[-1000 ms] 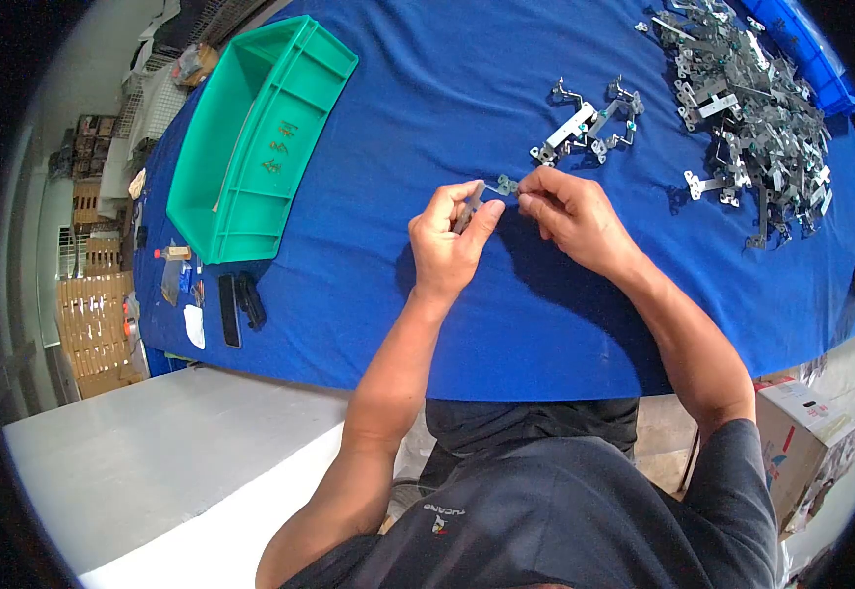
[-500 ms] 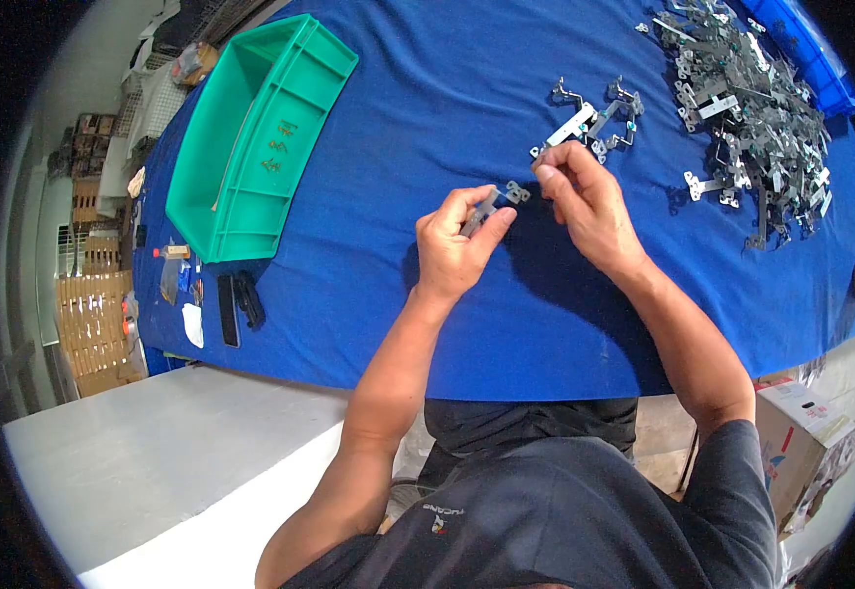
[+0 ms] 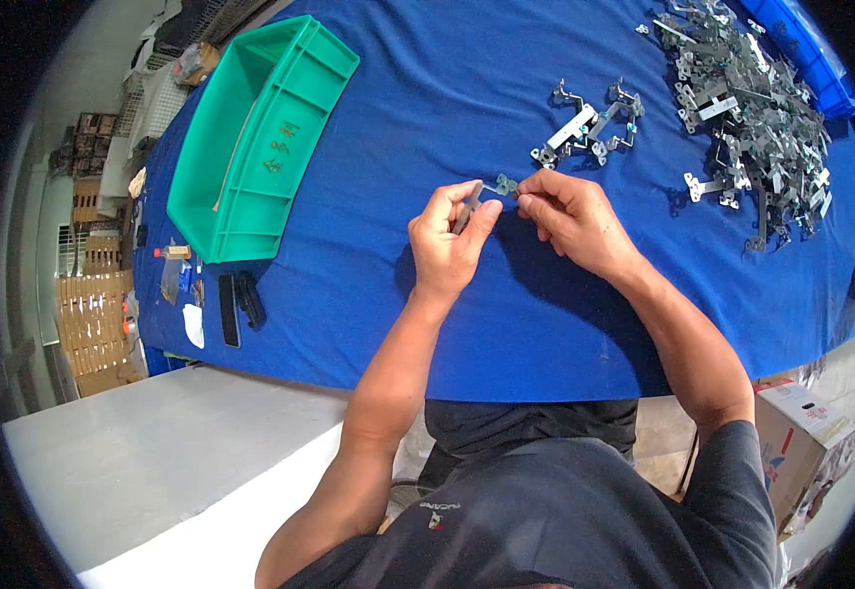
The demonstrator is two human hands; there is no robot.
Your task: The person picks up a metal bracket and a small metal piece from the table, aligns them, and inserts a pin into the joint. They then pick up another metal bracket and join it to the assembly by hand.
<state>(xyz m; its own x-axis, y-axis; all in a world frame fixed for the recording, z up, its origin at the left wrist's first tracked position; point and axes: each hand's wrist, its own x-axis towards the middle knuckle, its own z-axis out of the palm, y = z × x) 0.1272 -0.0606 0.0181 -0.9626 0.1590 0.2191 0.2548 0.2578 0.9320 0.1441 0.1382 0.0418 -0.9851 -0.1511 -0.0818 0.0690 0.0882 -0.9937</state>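
My left hand (image 3: 444, 247) is closed, pinching a metal bracket (image 3: 468, 209) between thumb and fingers. The bracket's far end, a small plate with holes, sticks out to the right of the fingertips. Right beside that plate, my right hand (image 3: 587, 224) has its thumb and forefinger pressed together; whatever they pinch is too small or hidden to make out. Just beyond the right hand, a few similar metal brackets (image 3: 577, 128) lie loose on the blue cloth (image 3: 418, 344).
A large heap of metal brackets (image 3: 756, 128) lies at the right, beside a blue bin (image 3: 820, 59). At the left stands a green bin (image 3: 285, 147), with a black object (image 3: 248, 299) near it. A cardboard box (image 3: 801, 432) sits below the table's right edge.
My right hand has moved left and slightly down, from beside the loose brackets to the end of the held bracket. My left hand has tilted the bracket and shifted slightly left.
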